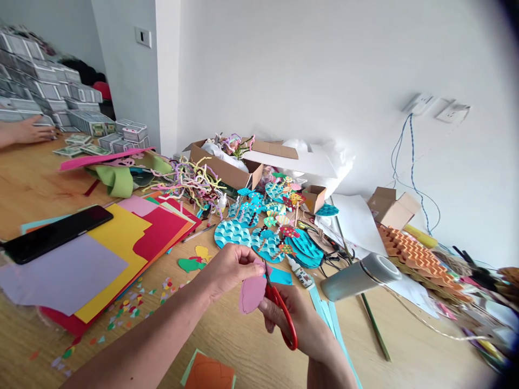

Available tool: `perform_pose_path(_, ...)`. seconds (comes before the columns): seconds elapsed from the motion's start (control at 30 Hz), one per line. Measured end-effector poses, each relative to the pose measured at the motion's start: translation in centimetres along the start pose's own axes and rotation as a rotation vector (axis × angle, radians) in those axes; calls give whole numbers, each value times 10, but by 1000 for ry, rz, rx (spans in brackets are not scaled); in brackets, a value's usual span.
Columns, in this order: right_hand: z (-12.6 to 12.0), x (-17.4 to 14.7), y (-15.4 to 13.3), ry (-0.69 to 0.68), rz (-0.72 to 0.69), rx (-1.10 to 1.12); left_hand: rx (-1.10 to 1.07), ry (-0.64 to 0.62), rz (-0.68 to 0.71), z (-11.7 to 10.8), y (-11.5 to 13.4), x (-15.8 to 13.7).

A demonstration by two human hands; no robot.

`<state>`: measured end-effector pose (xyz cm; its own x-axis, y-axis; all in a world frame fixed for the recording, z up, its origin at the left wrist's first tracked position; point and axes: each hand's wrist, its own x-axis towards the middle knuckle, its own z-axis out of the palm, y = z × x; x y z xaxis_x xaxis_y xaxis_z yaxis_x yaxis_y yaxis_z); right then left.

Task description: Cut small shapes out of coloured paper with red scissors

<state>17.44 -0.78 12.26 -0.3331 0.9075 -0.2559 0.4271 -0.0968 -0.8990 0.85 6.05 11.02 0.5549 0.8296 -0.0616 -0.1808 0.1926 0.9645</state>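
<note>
Our left grip (232, 270) pinching pink paper (252, 294), our right grip (304, 319) closed around red-handled scissors (276, 296), blades at the paper, colored sheets (117, 232) leftward on our counter (251, 351).

Bare left hand (232, 268) and right hand (287, 312); left forearm (158, 332) bears 1 small spot (132, 378).

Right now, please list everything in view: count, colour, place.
Scissors: one, red, front centre
Paper cutout: one or more, pink, front centre
Phone: one, black, left
Large sheets: several, mixed, left
Confetti: many, mixed, left front
Pipe cleaners: many, mixed, centre back
Discs: several, blue, centre
Fish shapes: several, mixed, centre
Bottle: one, white, centre
Cylinder: one, grey, right
Cardboard boxes: several, brown, by wall
Bundles: many, grey, left
Sockets: two, white, right
Other person's hand: one, bare, far left
Left hand: one, bare, holding cutout
Right hand: one, bare, holding scissors
</note>
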Motion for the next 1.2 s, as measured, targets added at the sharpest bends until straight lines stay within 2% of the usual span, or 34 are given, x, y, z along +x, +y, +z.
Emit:
perform_pose_path(0.17,-2,-1,3,-42,-106,-1,36,2,9,-1,0,-1)
perform_pose_path(0.43,-1,-2,2,-54,-154,13,63,-4,-10,-2,0,-1)
perform_pose_path(0.83,-1,-2,4,-5,-49,-31,57,-8,-13,-4,0,0)
perform_pose_path(1.03,-1,0,5,20,-64,-14,22,-38,-3,-2,2,-1)
perform_pose_path(1.2,-1,0,7,35,-56,8,19,22,-24,1,1,0)
